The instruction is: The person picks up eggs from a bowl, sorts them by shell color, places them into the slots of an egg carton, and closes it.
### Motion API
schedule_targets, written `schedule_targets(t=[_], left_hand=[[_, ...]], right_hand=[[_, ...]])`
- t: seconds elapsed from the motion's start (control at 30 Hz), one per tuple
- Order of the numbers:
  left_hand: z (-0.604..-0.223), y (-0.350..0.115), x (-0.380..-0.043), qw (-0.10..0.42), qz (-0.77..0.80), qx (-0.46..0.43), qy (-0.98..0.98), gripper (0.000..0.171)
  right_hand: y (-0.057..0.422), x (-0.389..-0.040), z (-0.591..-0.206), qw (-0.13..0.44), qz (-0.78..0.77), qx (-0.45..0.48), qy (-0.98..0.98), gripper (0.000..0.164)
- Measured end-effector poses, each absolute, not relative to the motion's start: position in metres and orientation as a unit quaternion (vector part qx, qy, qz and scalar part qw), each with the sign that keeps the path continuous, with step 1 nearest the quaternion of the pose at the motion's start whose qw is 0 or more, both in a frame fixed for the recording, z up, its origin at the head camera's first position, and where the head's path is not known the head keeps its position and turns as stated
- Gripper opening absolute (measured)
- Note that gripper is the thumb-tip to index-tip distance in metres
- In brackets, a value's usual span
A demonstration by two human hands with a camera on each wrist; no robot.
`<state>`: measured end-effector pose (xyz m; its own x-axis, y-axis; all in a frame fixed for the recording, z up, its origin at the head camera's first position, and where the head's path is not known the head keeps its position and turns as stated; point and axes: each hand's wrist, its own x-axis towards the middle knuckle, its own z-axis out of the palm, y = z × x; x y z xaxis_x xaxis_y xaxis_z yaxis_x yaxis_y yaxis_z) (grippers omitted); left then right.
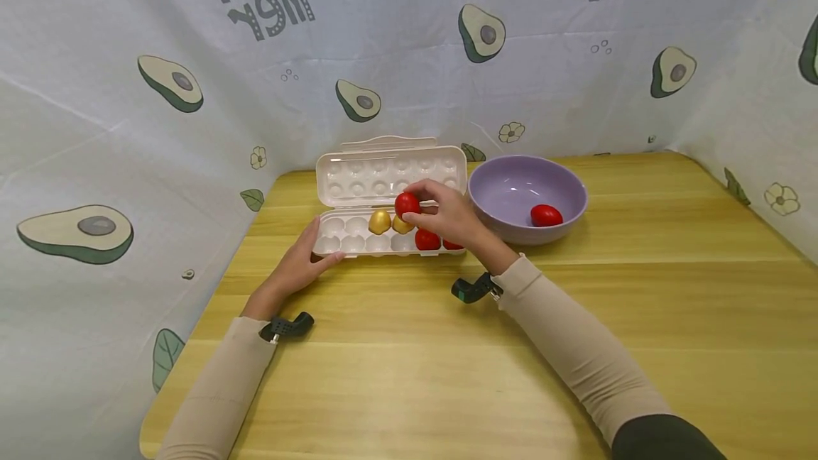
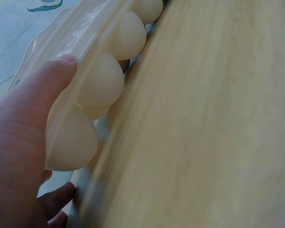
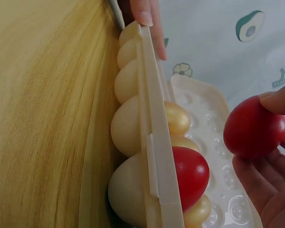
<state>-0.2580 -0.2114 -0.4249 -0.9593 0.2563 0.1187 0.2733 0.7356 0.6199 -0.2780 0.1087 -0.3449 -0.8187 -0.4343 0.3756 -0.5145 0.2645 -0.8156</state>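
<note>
A white plastic egg carton [image 1: 391, 252] lies on the table with its lid [image 1: 358, 169] folded back. My left hand [image 1: 296, 265] holds the carton's left end, with the thumb [image 2: 52, 78] on the front rim. Above the cups, my right hand [image 1: 450, 215] pinches a red egg [image 3: 251, 127] between thumb and fingers. Gold eggs sit in the back row, one gold egg [image 1: 380, 221] fully in view and others partly hidden. In the front row at right are a red egg [image 1: 427, 239] and another red egg [image 1: 452, 245], half covered by my right wrist.
To the right of the carton stands a purple bowl [image 1: 505, 194] with one red egg [image 1: 546, 216] in it. The wooden table [image 1: 396, 346] extends toward me. A white cloth [image 1: 422, 62] with avocado prints hangs behind and at the sides.
</note>
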Motion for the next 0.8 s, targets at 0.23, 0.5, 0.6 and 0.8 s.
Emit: schedule_targets(t=[0.23, 0.5, 0.6, 0.8], left_hand=[[-0.425, -0.211, -0.258, 0.012, -0.335, -0.141, -0.932, 0.101], [-0.425, -0.211, -0.258, 0.011, -0.333, -0.141, -0.932, 0.101], [-0.425, -0.211, -0.259, 0.013, -0.332, -0.143, -0.932, 0.101], [-0.426, -0.211, -0.259, 0.015, -0.332, -0.144, -0.932, 0.102]], right_hand=[[0.111, -0.293, -0.361, 0.046, 0.509, 0.304, -0.804, 0.044], [0.110, -0.292, -0.363, 0.042, 0.488, 0.300, -0.819, 0.043], [0.110, -0.291, -0.363, 0.037, 0.484, 0.296, -0.822, 0.042], [0.109, -0.291, -0.365, 0.030, 0.472, 0.289, -0.832, 0.040]])
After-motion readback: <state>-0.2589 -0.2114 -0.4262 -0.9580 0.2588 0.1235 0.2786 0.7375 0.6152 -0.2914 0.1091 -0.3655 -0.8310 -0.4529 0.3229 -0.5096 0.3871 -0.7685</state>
